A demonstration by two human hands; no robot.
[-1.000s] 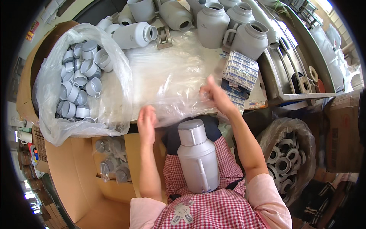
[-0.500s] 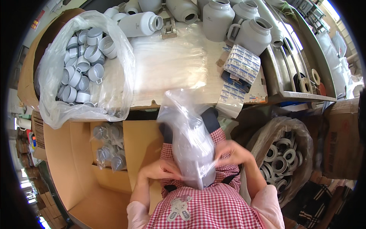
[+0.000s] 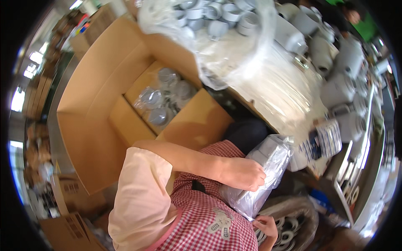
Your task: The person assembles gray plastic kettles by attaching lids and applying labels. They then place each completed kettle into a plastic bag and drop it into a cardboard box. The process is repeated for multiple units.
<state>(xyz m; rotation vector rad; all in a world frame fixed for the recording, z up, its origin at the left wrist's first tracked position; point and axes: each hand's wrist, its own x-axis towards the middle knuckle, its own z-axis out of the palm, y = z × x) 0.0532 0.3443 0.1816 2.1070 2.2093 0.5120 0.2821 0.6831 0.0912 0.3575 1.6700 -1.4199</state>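
A grey jug (image 3: pixel 264 154) in a clear plastic bag (image 3: pixel 279 167) lies tilted over my lap, at the edge of the worktable. My left hand (image 3: pixel 243 173) is closed on its side, over the film; whether it grips the handle or only the bag is hidden. Close to the bag's lower corner, my right hand (image 3: pixel 267 226) pinches the film between thumb and fingers. Left of my lap is an open cardboard box (image 3: pixel 92 138). A smaller carton (image 3: pixel 190 129) inside it holds several bagged grey vessels (image 3: pixel 157 100).
Grey cups (image 3: pixel 217 28) fill a plastic-lined box (image 3: pixel 165 48) at the top. Grey jugs (image 3: pixel 339 90) crowd the worktable (image 3: pixel 280 98) at the far right, near a stack of printed labels (image 3: pixel 328 138). Below stands a lined container of grey rings (image 3: pixel 289 228).
My view has swung left, toward the open box. The bagged jug now lies tilted rightward. My left hand has come over its side, and my right hand has dropped to the bag's lower corner.
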